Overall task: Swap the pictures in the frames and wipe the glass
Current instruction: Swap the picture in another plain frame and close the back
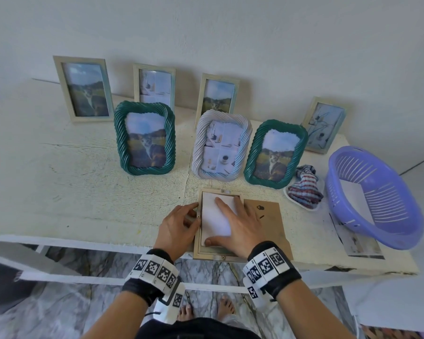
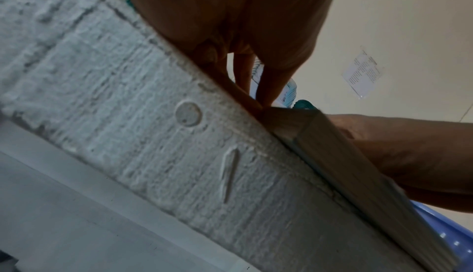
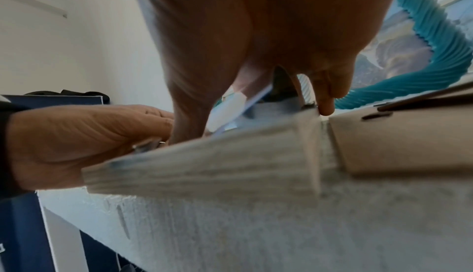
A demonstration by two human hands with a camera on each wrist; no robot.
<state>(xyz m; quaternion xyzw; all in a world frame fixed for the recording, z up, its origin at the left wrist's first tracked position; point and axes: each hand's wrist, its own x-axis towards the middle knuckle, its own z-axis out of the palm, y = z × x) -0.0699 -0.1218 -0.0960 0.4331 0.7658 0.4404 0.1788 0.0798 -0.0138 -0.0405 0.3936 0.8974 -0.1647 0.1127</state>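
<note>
A pale wooden frame (image 1: 211,253) lies face down at the table's front edge, also seen as the frame (image 2: 332,145) and the frame (image 3: 204,171). A white picture back (image 1: 213,225) lies inside it. My right hand (image 1: 239,222) rests flat on that paper with fingers spread. My left hand (image 1: 179,223) curls its fingers on the frame's left rail. The left fingers (image 2: 268,86) reach the frame's corner. A brown backing board (image 1: 269,221) lies right of the frame, touching it, and shows as the board (image 3: 396,140).
Several framed pictures stand behind, among them two teal rope frames (image 1: 145,138) (image 1: 275,154) and a white rope frame (image 1: 222,144). A striped cloth (image 1: 304,189) sits right of them. A purple basket (image 1: 375,196) rests partly on a loose photo (image 1: 357,241).
</note>
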